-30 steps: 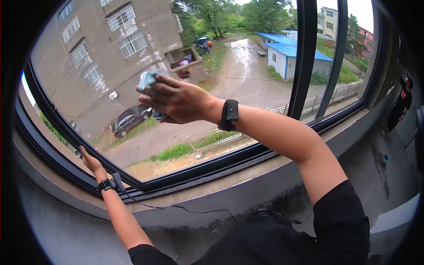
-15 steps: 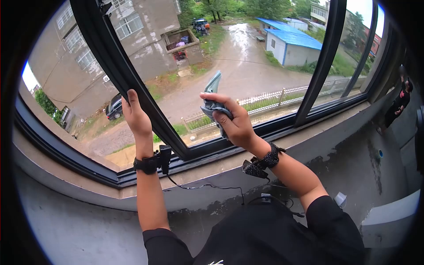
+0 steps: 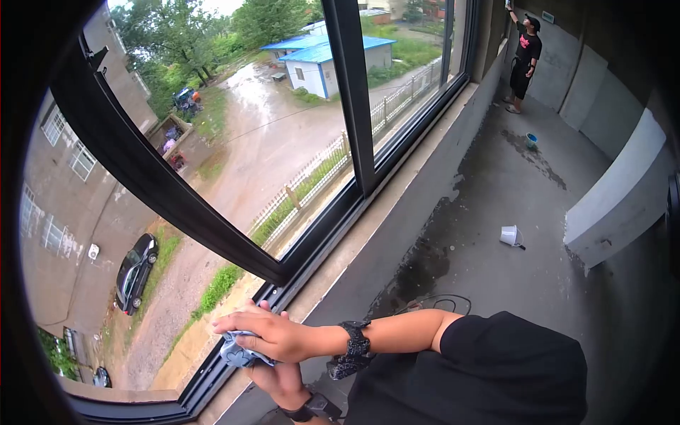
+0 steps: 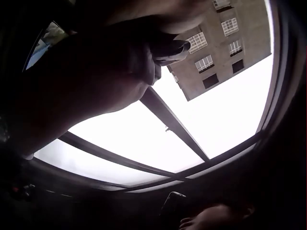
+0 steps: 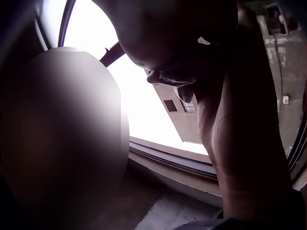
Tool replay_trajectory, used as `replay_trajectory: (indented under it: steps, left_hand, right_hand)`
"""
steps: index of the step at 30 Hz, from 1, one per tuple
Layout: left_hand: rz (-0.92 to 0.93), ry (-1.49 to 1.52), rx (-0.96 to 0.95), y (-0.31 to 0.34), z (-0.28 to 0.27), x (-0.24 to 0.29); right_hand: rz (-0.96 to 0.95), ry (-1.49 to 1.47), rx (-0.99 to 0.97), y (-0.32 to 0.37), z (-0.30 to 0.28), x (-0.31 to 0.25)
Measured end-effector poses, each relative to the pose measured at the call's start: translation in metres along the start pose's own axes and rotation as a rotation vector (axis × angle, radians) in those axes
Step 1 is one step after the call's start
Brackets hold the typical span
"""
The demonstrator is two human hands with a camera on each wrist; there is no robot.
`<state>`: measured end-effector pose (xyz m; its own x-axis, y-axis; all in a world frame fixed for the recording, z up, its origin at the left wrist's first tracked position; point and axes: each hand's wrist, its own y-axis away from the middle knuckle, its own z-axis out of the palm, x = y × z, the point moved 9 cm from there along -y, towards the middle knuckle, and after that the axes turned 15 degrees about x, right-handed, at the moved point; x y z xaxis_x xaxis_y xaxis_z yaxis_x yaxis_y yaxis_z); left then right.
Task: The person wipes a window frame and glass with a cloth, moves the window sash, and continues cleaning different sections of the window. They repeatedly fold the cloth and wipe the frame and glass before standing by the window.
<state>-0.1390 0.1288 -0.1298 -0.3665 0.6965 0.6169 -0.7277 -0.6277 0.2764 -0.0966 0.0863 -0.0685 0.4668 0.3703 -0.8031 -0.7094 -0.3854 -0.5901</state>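
A grey-blue cloth is bunched between the two hands, over the window's bottom track, in the head view. From above, the right hand grips it with thumb and fingers. Beneath lies the left hand, its palm against the cloth; fingertips show past the right hand, but how its fingers bend is mostly hidden. In the left wrist view the cloth pokes out between dark hands. The right wrist view shows a fold of cloth below the right hand. A dark window frame rises beyond the hands.
A concrete sill runs along the window to the back right. On the wet floor stand a white bucket and a blue-green one. Another person stands at the far end. A curved white panel is at right.
The right hand has come down with the cloth from before the glass. The left hand has left the window frame and met it at the cloth. The head view has swung right.
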Motion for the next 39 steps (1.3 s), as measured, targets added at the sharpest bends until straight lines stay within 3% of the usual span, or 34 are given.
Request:
replay_trajectory:
  steps: [2, 4, 8, 11, 14, 18, 20, 22, 24, 26, 28, 30, 33, 35, 36, 39]
  left_hand:
    - [-0.122, 0.160, -0.235, 0.008, 0.013, -0.010]
    - [-0.183, 0.146, -0.072, -0.005, -0.009, -0.019]
    - [-0.259, 0.049, -0.098, -0.034, -0.014, -0.025]
    - [0.104, -0.145, -0.091, -0.068, 0.029, 0.013]
    - [0.389, -0.248, -0.007, -0.105, 0.086, 0.027]
    - [0.527, -0.363, -0.235, -0.146, 0.200, -0.007]
    - [0.343, -0.541, -0.419, -0.147, 0.247, -0.047]
    - [0.046, -0.630, -0.649, -0.157, 0.270, -0.089]
    - [-0.047, -0.669, -0.707, -0.167, 0.276, -0.105]
    - [-0.252, -0.583, -0.707, -0.157, 0.289, -0.112]
    - [-0.353, -0.463, -0.834, -0.149, 0.316, -0.107]
    - [-0.277, -0.215, -0.841, -0.140, 0.349, -0.084]
    - [-0.250, -0.189, -0.836, -0.126, 0.360, -0.086]
    - [-0.036, -0.298, -0.816, -0.147, 0.356, -0.088]
    - [-0.032, -0.263, -0.738, -0.151, 0.351, -0.087]
    - [0.312, -0.241, -0.571, -0.123, 0.324, -0.051]
  right_hand:
    - [-0.092, 0.104, 0.032, 0.000, -0.014, -0.003]
    - [-0.257, 0.274, 0.118, -0.001, -0.029, -0.017]
    - [-0.374, 0.400, 0.270, -0.011, -0.095, -0.041]
    - [-0.426, 0.487, 0.465, -0.024, -0.151, -0.043]
    - [-0.249, 0.362, 0.504, -0.027, -0.188, -0.024]
    - [-0.178, 0.226, 0.504, -0.019, -0.215, -0.011]
    - [-0.205, 0.216, 0.509, -0.011, -0.227, -0.016]
    - [-0.192, 0.234, 0.463, -0.006, -0.241, -0.020]
    - [-0.144, 0.264, 0.478, 0.007, -0.260, -0.025]
    - [-0.069, 0.230, 0.557, 0.022, -0.288, -0.014]
    - [0.018, 0.172, 0.633, 0.037, -0.311, 0.005]
    - [0.051, 0.165, 0.685, 0.046, -0.330, 0.015]
    - [0.134, 0.128, 0.726, 0.062, -0.342, 0.022]
    - [0.146, 0.113, 0.730, 0.061, -0.343, 0.019]
    - [0.134, 0.119, 0.743, 0.062, -0.344, 0.016]
    - [0.194, 0.033, 0.717, 0.061, -0.334, 0.020]
